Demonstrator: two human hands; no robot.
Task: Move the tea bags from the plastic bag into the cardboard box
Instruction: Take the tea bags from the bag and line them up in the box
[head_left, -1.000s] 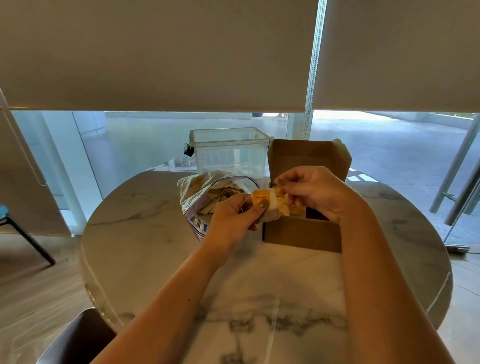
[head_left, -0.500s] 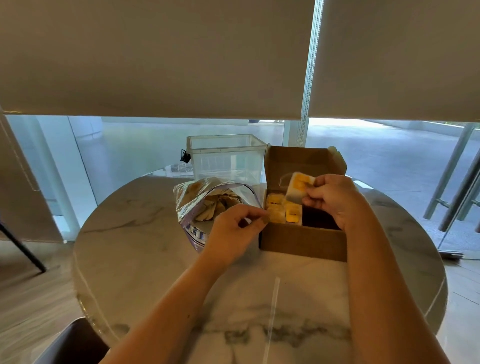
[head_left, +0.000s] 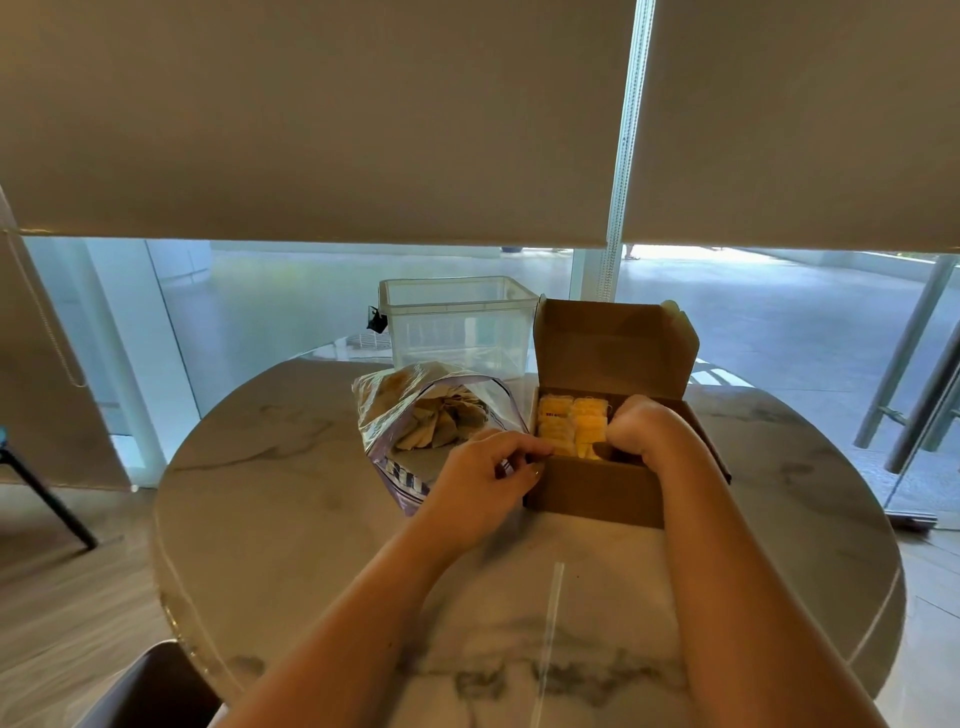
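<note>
Half a second ago the right hand (head_left: 641, 434) held a yellow tea bag above the cardboard box (head_left: 597, 488); now it is sunk inside the box at the right end, knuckles up, fingers curled downward out of sight, so whether they pinch a tea bag cannot be told. The left hand (head_left: 491, 475) has moved from the mouth of the plastic bag (head_left: 410, 415) to the box's near left corner, its fingers curled, with thumb and fingertips touching the box rim.

The tea bags in the box (head_left: 569, 431) are yellow and flat, standing on edge in 2 rows that run from the near wall toward the far wall. The box is brown corrugated card, rectangular, its long axis lying across the tabletop (head_left: 291, 499), with the lid flap standing upright at the far side.

The plastic bag is clear and crinkled with a blue zip strip; it lies just left of the box, mouth open toward the person, holding pale beige tea bags (head_left: 441, 423) in a loose heap.

A clear, square plastic tub (head_left: 460, 325) stands at the far edge of the round, marble-veined tabletop.
</note>
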